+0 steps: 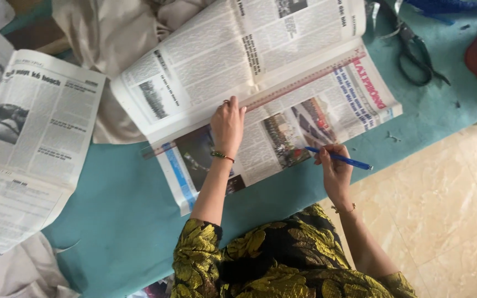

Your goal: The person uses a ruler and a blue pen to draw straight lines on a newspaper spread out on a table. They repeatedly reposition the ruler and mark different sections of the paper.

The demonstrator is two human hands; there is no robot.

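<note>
Left hand (pixel 228 124) pressing flat on a long clear ruler (pixel 282 91) lying across an open newspaper (pixel 260 83), right hand (pixel 333 165) pinching a blue pen (pixel 339 159), tip touching the page.

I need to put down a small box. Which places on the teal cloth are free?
Bare teal cloth lies between the left newspaper and the left hand's forearm. A second patch lies right of the ruled newspaper, below the scissors. It is crowded around the ruler and the right hand holding a blue pen.
</note>
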